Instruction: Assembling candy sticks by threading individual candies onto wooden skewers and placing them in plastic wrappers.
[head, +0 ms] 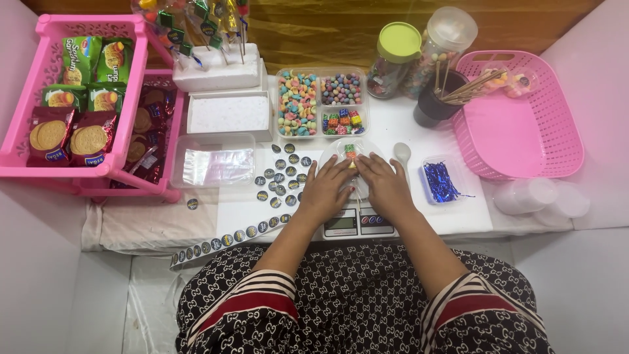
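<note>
Centre of frame: left hand and right hand lie side by side, palms down, on a clear round dome that sits on a small kitchen scale. Fingers of both hands are spread slightly and pressed flat on the plastic, fingertips meeting near a few coloured candies inside; a thin stick seems to run under the fingers, hard to make out.

Just above the hands: a divided clear tray of mixed sweets. Right of the right hand: a white spoon, then a small tub of blue foil ties. Upper right: pink basket, dark cup of wooden sticks, two lidded jars. Left of the hands: round stickers scattered on white paper, a clear box of cellophane bags. Upper left: pink rack of biscuit packets.
</note>
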